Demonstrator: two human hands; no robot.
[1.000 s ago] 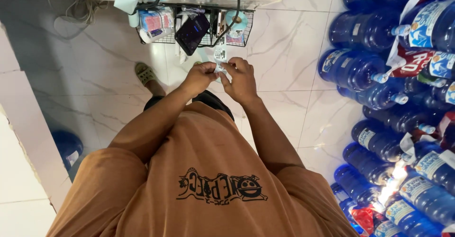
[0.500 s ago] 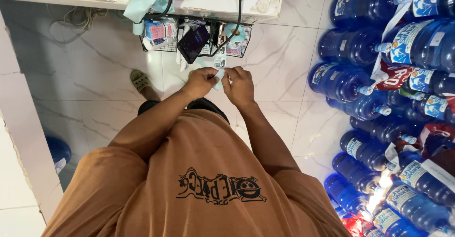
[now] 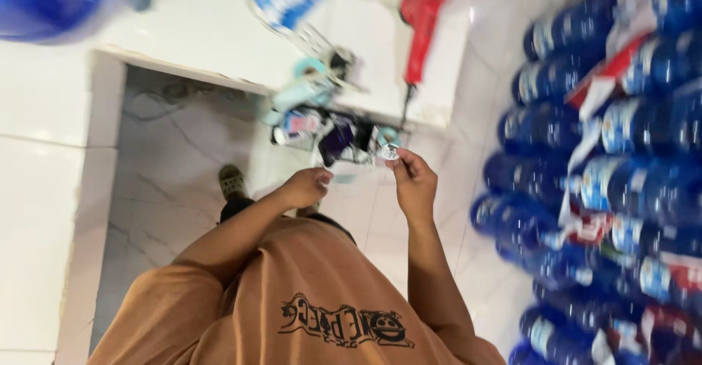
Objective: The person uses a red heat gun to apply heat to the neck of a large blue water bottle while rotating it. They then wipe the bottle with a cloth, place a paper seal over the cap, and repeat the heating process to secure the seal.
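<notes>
The right hand point(image 3: 414, 182) pinches a small clear plastic piece point(image 3: 390, 151) at its fingertips, raised as if for inspection. The left hand point(image 3: 307, 187), fingers curled together, seems empty beside it. Beyond hangs a wire rack point(image 3: 333, 127); blue water jugs point(image 3: 585, 182) stack rightward.

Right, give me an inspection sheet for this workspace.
Surface: white tiled counter, marbled floor.
Job's things: small clear plastic piece, blurred.
Clutter: hanging packets and rolls, red tool, blue tub.
Fingers: right hand pinches the plastic piece; left hand loosely curled, apart from it.
Cables: dark cord below the red tool.
Surroundings: stacked blue water jugs on the right.
</notes>
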